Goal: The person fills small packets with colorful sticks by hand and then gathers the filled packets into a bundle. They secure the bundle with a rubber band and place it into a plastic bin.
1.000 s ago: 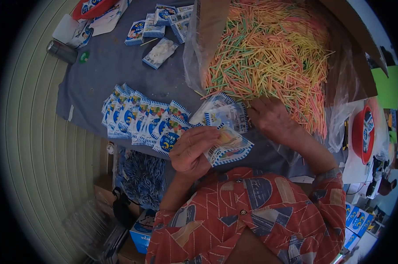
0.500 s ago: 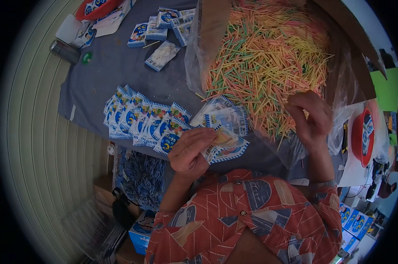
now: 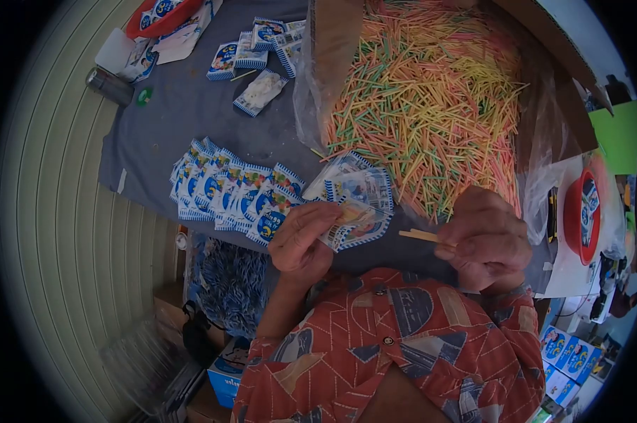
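My left hand (image 3: pixel 304 240) is closed on the edge of a small blue-and-white plastic packet (image 3: pixel 366 224), which has some yellowish sticks showing inside. Between the fingertips of my right hand (image 3: pixel 489 238) are a few pale yellow thin sticks (image 3: pixel 420 235), their ends pointing left toward the packet. Behind both hands, a big open cardboard box (image 3: pixel 338 63) lined with clear plastic holds a heap of pink, yellow and green sticks (image 3: pixel 431 106). More flat packets (image 3: pixel 347 169) lie just beyond the held one. To the left, a fanned row of filled packets (image 3: pixel 234 187) rests on the grey cloth.
Several packets (image 3: pixel 251 49) and a packet with white contents (image 3: pixel 261 92) lie at the back left. A metal can (image 3: pixel 109 86) and a red basin (image 3: pixel 156 27) stand farther left. Another red basin (image 3: pixel 579 217) is at right. Below the table edge sits a bag of blue wrappers (image 3: pixel 227 282).
My right hand has come down from the heap toward my body and now shows a few sticks in its fingers. My left hand stays at the packet, nearly unmoved.
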`<state>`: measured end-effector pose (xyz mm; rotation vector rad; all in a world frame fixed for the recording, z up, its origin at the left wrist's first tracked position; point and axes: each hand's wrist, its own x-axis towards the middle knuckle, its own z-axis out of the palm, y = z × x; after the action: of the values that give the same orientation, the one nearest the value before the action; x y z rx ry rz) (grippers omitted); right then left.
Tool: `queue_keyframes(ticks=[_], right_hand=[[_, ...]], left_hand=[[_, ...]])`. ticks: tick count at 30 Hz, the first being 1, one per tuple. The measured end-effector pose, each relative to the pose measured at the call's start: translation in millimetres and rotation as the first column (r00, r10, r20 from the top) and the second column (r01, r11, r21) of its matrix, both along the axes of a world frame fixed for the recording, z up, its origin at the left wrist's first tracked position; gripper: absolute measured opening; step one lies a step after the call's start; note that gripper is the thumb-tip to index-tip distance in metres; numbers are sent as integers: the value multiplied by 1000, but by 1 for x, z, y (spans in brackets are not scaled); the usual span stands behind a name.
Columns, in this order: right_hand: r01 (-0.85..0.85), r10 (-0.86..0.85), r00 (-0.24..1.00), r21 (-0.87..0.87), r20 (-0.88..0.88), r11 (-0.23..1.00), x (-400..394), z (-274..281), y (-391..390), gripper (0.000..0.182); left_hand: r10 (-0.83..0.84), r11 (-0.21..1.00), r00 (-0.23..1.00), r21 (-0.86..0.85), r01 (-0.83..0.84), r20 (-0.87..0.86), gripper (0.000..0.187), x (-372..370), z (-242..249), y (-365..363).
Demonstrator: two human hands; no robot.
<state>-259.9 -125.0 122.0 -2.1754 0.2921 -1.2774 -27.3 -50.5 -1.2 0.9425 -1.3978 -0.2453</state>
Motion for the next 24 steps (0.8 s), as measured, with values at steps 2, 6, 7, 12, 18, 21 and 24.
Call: queue_keyframes(ticks=[2, 6, 7, 12, 18, 21, 24], right_hand=[[14, -15, 999, -9, -37, 1000, 2, -4, 2, 37], [34, -27, 998, -137, 55, 990, 7, -13, 0, 38], [35, -23, 997, -155, 77, 987, 7, -14, 0, 38], [-6, 30, 995, -247, 95, 969, 15, -20, -4, 32], [-43, 41, 999, -240, -13, 970, 32, -32, -10, 25], [-38, 28, 997, -156, -67, 987, 35, -38, -10, 26], [-13, 1, 995, -112, -101, 994, 34, -40, -12, 28]], left_hand=[[-1, 1000, 1000, 1, 1, 7, 45, 0, -1, 0], [-7, 1000, 1000, 23, 6, 17, 46, 2, 0, 0], [-6, 1000, 1000, 23, 5, 18, 46, 2, 0, 0], [-13, 998, 1000, 54, 12, 24, 46, 1, -1, -1], [-28, 998, 996, 59, 23, 82, 45, -6, -2, -1], [-51, 995, 996, 92, 45, 68, 45, -4, -2, -1], [-40, 995, 997, 96, 34, 61, 45, -5, -8, -1]])
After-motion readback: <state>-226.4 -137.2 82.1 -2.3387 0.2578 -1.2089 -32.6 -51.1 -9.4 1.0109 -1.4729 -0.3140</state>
